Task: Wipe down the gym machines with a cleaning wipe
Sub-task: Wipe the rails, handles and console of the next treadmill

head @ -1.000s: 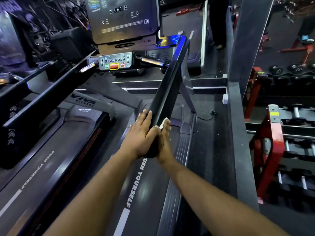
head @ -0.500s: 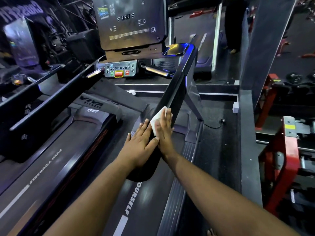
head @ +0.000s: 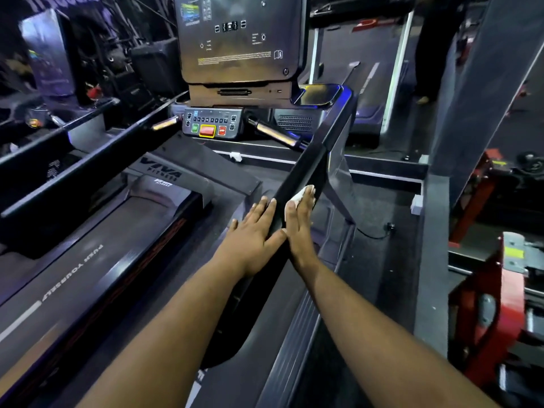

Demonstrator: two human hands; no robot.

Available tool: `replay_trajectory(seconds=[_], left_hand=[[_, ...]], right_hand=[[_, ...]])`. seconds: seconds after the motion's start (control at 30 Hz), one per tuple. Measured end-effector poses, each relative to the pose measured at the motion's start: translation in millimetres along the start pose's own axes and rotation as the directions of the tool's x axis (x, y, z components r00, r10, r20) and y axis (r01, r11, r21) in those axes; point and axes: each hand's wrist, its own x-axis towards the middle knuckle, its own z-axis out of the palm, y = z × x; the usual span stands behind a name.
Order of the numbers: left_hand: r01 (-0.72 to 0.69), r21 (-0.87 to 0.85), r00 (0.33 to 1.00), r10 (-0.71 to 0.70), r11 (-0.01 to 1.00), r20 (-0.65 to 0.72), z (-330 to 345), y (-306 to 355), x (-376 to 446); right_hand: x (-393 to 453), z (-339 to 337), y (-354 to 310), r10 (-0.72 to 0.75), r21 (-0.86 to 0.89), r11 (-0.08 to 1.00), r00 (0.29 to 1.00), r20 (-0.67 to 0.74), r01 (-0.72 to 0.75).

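head | left hand [head: 253, 234] flat on handrail [head: 306, 169] inner side, grip holding nothing | right hand [head: 300, 222] presses white wipe [head: 298, 197] on rail's outer face, fingers straight | beyond: control panel [head: 212, 127], console [head: 238, 39] | right: red rack [head: 485, 293]

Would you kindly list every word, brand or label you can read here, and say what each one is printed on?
"VIVA FITNESS": motor cover at the head of the treadmill belt.
"PUSH YOURSELF": side rail left of the belt, seen upside down.
Console icons and yellow warning line: too small to read.
Keypad buttons: unreadable.
Purple sign at top left: cut off and blurred.
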Motion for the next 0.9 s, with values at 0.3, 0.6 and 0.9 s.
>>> replay_trajectory(seconds=[0.3, 0.6, 0.9], left_hand=[[0.021, -0.009, 1.000, -0.021, 1.000, 0.000, -2.0, 1.4, 14.3], [0.055, -0.168, 0.997, -0.063, 0.984, -0.038, -2.6, -2.7, 0.4], [0.187, -0.528, 0.975, -0.222, 0.829, -0.002, 2.8, -44.7, -80.6]], right_hand=[[130.9, -53.0, -3.7, 0.038, -0.260, 0.965, 0.999, -0.021, -0.042], [66.4, -44.5, -30.6, -0.102, -0.580, 0.782, 0.965, 0.242, 0.229], [-82.4, -7.1, -62.1, -0.123, -0.613, 0.676, 0.883, 0.453, 0.409]])
